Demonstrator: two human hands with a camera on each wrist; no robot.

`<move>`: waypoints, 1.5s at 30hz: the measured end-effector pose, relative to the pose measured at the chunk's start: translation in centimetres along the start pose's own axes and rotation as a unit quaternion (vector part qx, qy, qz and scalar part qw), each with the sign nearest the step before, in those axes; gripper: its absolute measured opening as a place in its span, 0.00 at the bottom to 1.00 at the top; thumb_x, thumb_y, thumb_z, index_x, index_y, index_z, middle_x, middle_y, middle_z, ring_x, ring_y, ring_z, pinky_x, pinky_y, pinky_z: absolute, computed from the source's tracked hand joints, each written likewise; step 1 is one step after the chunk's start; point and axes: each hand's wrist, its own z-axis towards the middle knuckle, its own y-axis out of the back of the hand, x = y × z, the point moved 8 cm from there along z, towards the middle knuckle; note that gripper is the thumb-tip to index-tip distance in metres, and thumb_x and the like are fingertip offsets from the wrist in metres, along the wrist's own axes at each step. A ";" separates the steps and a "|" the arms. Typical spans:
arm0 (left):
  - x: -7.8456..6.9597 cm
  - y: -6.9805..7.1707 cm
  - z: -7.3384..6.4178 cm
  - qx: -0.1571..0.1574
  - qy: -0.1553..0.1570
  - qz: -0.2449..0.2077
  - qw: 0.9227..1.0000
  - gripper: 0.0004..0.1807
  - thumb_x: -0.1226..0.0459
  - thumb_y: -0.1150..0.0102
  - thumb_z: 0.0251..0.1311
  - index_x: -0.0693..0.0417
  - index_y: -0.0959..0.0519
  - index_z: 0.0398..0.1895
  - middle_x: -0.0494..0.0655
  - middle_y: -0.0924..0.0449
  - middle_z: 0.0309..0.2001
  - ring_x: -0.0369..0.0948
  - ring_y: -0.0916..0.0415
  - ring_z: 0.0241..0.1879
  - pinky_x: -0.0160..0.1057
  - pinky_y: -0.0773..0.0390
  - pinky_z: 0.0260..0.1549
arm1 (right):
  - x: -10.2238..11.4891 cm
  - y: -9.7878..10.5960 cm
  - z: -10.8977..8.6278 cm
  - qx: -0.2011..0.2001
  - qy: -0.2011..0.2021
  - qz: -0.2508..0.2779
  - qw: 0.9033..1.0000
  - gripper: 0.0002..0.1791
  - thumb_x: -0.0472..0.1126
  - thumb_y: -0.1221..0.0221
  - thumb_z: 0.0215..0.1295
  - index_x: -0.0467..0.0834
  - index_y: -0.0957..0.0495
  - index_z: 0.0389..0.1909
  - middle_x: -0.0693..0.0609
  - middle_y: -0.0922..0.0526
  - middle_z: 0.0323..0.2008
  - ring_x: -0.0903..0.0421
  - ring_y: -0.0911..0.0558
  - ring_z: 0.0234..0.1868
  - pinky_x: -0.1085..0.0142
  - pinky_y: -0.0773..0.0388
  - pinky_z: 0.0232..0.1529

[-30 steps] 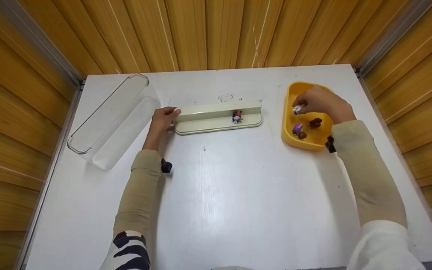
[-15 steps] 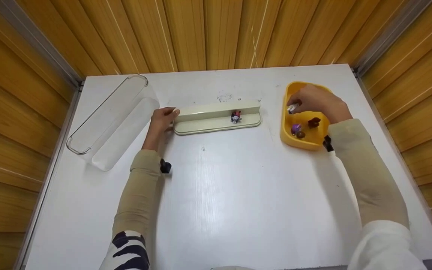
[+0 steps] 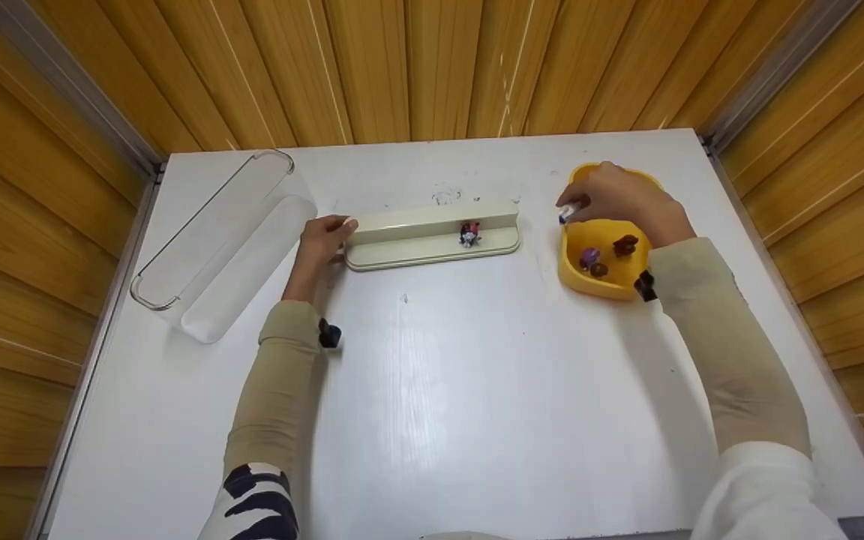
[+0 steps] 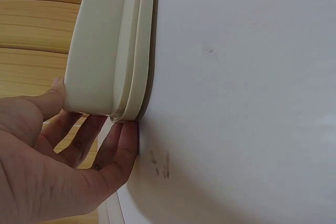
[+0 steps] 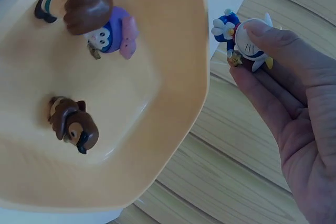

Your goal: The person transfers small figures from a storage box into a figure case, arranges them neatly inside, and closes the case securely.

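Unloading step, apparently | right hand (image 3: 622,197): fingers are pinching 1 white-and-blue figurine (image 5: 243,40) at rim of yellow tub (image 3: 595,287) | 3 more figurines (image 5: 81,128) are lying inside | left hand (image 3: 321,240): fingers are gripping pale tray (image 3: 409,250) | next: likely needing rim clearance

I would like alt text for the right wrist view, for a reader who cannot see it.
A right hand pinches a white and blue toy figure near the edge of an orange tub. Inside the tub, a brown-haired figure and a purple figure lie close together, with a brown figure apart from them; wooden panels show behind.
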 end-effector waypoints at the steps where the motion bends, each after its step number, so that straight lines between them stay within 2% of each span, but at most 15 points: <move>1: 0.0 0.0 0.0 0.000 0.000 0.001 1.000 0.26 0.52 0.42 0.73 0.55 0.25 0.68 0.53 0.24 0.61 0.45 0.28 0.54 0.45 0.20 0.52 | 0.2 -0.1 0.2 0.001 0.004 0.002 1.000 0.17 0.38 0.31 0.65 0.43 0.15 0.55 0.48 0.14 0.46 0.52 0.17 0.44 0.53 0.18 0.52; 8: 0.2 0.0 0.0 0.000 0.012 -0.001 1.000 0.26 0.52 0.42 0.73 0.55 0.25 0.68 0.53 0.24 0.61 0.44 0.29 0.53 0.44 0.20 0.53 | 2.0 -0.5 1.1 0.006 0.034 0.012 0.999 0.17 0.37 0.31 0.65 0.42 0.14 0.54 0.46 0.12 0.47 0.53 0.15 0.43 0.54 0.17 0.52; 14: 0.1 0.1 0.2 0.000 0.017 0.002 1.000 0.26 0.52 0.42 0.74 0.55 0.25 0.69 0.53 0.25 0.63 0.44 0.29 0.54 0.44 0.21 0.54 | 2.6 -0.9 1.7 0.014 0.024 0.029 0.999 0.18 0.38 0.32 0.66 0.44 0.15 0.57 0.47 0.13 0.50 0.53 0.15 0.44 0.54 0.17 0.53; 23: 0.0 0.0 0.2 0.009 0.009 -0.008 1.000 0.26 0.53 0.42 0.74 0.56 0.26 0.69 0.53 0.25 0.62 0.45 0.28 0.55 0.45 0.20 0.54 | 4.1 -1.5 3.0 -0.001 0.055 0.060 0.997 0.17 0.37 0.31 0.65 0.43 0.15 0.55 0.47 0.12 0.47 0.54 0.14 0.42 0.56 0.16 0.51; 29: 0.1 0.1 0.2 0.002 0.006 -0.004 1.000 0.26 0.52 0.43 0.74 0.55 0.26 0.69 0.53 0.24 0.62 0.46 0.27 0.55 0.45 0.20 0.53 | 5.3 -2.8 4.1 -0.017 0.073 0.055 0.996 0.16 0.37 0.30 0.64 0.43 0.14 0.53 0.48 0.11 0.45 0.54 0.15 0.40 0.58 0.16 0.50; 36: 0.2 0.1 0.4 0.004 0.016 0.002 1.000 0.26 0.52 0.43 0.74 0.54 0.26 0.69 0.53 0.25 0.63 0.47 0.27 0.57 0.46 0.20 0.55 | 6.0 -4.5 5.2 -0.016 0.055 0.058 0.997 0.16 0.37 0.32 0.66 0.43 0.16 0.55 0.46 0.13 0.49 0.50 0.16 0.46 0.55 0.18 0.54; 40: 0.2 0.1 0.4 0.004 0.021 -0.006 1.000 0.26 0.52 0.43 0.74 0.54 0.27 0.70 0.52 0.25 0.63 0.46 0.27 0.57 0.46 0.20 0.55 | 6.4 -5.0 5.8 -0.036 0.064 0.060 0.995 0.15 0.34 0.32 0.65 0.40 0.15 0.53 0.45 0.14 0.50 0.48 0.17 0.48 0.53 0.20 0.56; 45: 0.1 0.1 0.3 0.006 0.018 -0.006 1.000 0.26 0.53 0.43 0.74 0.55 0.26 0.69 0.52 0.24 0.63 0.46 0.26 0.57 0.45 0.20 0.54 | 6.8 -5.4 6.1 -0.088 0.081 0.060 0.991 0.15 0.31 0.31 0.63 0.37 0.14 0.51 0.43 0.15 0.49 0.46 0.17 0.49 0.53 0.20 0.56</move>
